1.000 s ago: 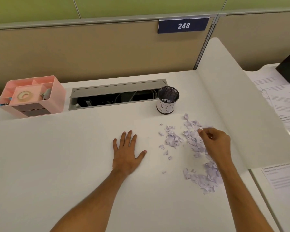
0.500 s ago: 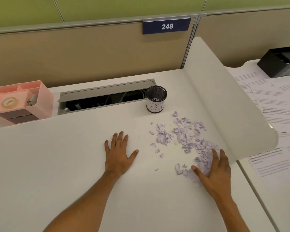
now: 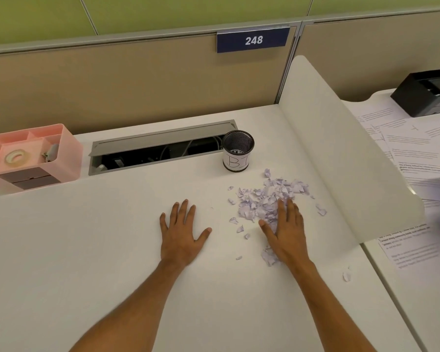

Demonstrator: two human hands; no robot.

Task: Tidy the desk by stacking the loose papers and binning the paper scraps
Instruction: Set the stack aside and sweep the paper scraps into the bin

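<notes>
Two hands are laid flat on the bench (image 3: 112, 250): the left hand (image 3: 181, 237) holding nothing, the right hand (image 3: 287, 235) pressed on the paper scraps (image 3: 267, 196). One mesh bin (image 3: 238, 151) is seen behind; perhaps forty scraps

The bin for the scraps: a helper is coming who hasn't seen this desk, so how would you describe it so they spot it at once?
Find the blue 248 sign on the partition, then look down to the grey cable slot in the desk. At the slot's right end stands the bin, a small black mesh cup just behind the scraps. Only it bears a white label with handwritten letters.
</notes>
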